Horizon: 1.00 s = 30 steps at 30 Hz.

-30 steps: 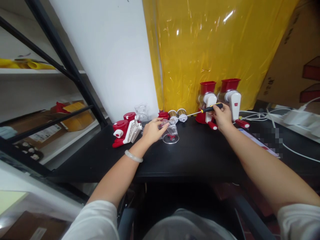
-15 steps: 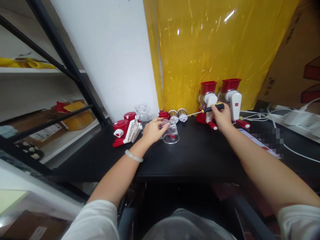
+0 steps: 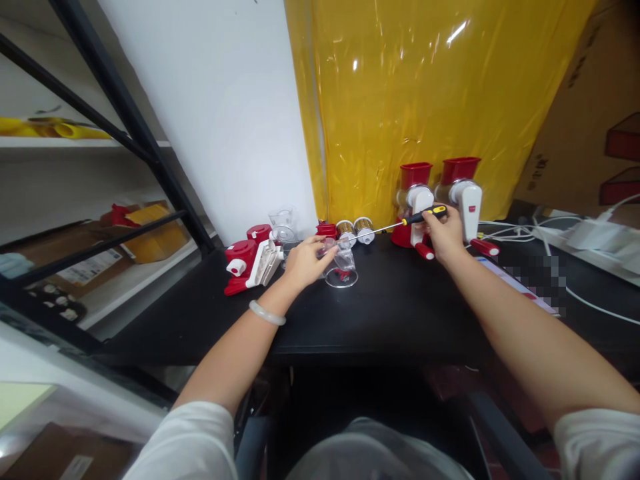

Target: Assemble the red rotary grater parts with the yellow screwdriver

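My left hand (image 3: 309,261) grips a clear plastic housing (image 3: 344,272) with a round rim, tilted on the black table. In my right hand (image 3: 443,233) is a screwdriver (image 3: 425,215) with a black and yellow handle, its long shaft pointing left. The tip reaches the clear housing beside my left fingers; the exact contact is too small to make out. Just behind the housing lie two grater drums (image 3: 363,230) with white ends. White crank handles with red grips and red bases (image 3: 242,253) lie left of my left hand.
Two assembled red and white rotary graters (image 3: 463,183) stand at the back right, close to my right hand. A phone-like flat screen (image 3: 520,287) and white cables (image 3: 520,233) lie to the right. A black-framed shelf (image 3: 120,100) with boxes stands at the left.
Both hands keep nearly the same place. The screwdriver handle has turned in my right hand, with more of its yellow showing now.
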Motion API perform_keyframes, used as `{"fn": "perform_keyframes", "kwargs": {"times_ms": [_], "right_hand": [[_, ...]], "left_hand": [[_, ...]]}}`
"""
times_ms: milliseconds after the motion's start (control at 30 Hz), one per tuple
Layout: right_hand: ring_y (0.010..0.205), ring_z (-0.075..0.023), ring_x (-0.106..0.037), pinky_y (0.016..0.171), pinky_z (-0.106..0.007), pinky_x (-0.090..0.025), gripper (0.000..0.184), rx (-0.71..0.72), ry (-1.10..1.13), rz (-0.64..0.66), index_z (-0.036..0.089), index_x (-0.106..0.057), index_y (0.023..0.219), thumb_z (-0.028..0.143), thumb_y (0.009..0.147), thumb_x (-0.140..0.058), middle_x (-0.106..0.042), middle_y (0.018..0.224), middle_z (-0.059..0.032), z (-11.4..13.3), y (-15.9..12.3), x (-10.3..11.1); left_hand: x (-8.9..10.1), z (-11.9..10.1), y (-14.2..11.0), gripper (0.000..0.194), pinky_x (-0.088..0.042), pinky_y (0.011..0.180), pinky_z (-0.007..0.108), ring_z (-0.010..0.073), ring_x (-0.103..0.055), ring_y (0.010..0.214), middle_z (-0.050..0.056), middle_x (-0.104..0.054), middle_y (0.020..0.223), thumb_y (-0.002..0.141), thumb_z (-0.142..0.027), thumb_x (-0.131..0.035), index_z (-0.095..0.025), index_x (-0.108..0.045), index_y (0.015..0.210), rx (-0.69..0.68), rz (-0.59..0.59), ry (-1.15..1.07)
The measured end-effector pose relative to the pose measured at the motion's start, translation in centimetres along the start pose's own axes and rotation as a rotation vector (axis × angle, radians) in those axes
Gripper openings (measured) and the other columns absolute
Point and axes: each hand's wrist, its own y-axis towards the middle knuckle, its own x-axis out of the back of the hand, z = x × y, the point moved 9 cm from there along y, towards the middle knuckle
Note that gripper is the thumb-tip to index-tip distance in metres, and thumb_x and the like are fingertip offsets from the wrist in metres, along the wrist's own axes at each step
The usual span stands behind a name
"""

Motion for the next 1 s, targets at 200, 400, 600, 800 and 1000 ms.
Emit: {"fn": "perform_keyframes", "kwargs": {"times_ms": [200, 400, 600, 800, 1000], "right_hand": [[0.044, -0.0132, -0.052, 0.039, -0.026, -0.040, 0.034, 0.041, -0.127, -0.029, 0.026, -0.053, 0.100, 0.054, 0.088, -0.069, -0.057, 0.067, 0.0041, 0.8, -0.2, 0.6], [0.043, -0.0106, -0.050, 0.039, -0.023, -0.040, 0.034, 0.061, -0.123, -0.025, 0.026, -0.055, 0.098, 0.052, 0.085, -0.073, -0.058, 0.067, 0.0048, 1.2, -0.2, 0.8], [0.051, -0.0115, -0.061, 0.043, -0.021, -0.047, 0.034, -0.064, 0.041, -0.036, 0.025, -0.052, 0.097, 0.041, 0.082, -0.077, -0.064, 0.073, 0.0034, 0.0, 0.3, 0.5], [0.050, -0.0116, -0.062, 0.042, -0.021, -0.046, 0.019, -0.150, 0.057, -0.025, 0.023, -0.054, 0.093, 0.026, 0.081, -0.069, -0.063, 0.073, 0.0033, -0.4, 0.2, 0.3], [0.042, -0.0125, -0.055, 0.040, -0.025, -0.044, 0.020, -0.063, -0.094, -0.049, 0.025, -0.051, 0.093, 0.043, 0.094, -0.057, -0.060, 0.065, 0.0048, 0.4, -0.3, 0.8]], "left_hand": [[0.0, 0.0, 0.0, 0.034, -0.056, 0.101, 0.044, 0.0294, -0.071, 0.117, 0.009, -0.073, 0.133, 0.099, -0.048, -0.061, -0.020, -0.080, 0.096, -0.004, -0.001, 0.007], [0.0, -0.1, 0.1, 0.035, -0.056, 0.100, 0.044, 0.0290, -0.071, 0.118, 0.009, -0.072, 0.134, 0.100, -0.048, -0.060, -0.019, -0.080, 0.097, 0.002, 0.008, 0.012], [0.0, -0.1, 0.0, 0.035, -0.056, 0.101, 0.043, 0.0293, -0.071, 0.118, 0.009, -0.072, 0.134, 0.099, -0.048, -0.060, -0.020, -0.080, 0.097, -0.001, 0.011, 0.003], [0.0, -0.1, 0.0, 0.034, -0.056, 0.100, 0.043, 0.0285, -0.071, 0.117, 0.009, -0.073, 0.133, 0.099, -0.048, -0.060, -0.020, -0.080, 0.096, -0.010, 0.007, 0.002], [0.1, -0.1, 0.0, 0.036, -0.056, 0.101, 0.043, 0.0286, -0.070, 0.118, 0.009, -0.073, 0.134, 0.100, -0.049, -0.060, -0.019, -0.080, 0.097, -0.004, 0.001, 0.007]]}}
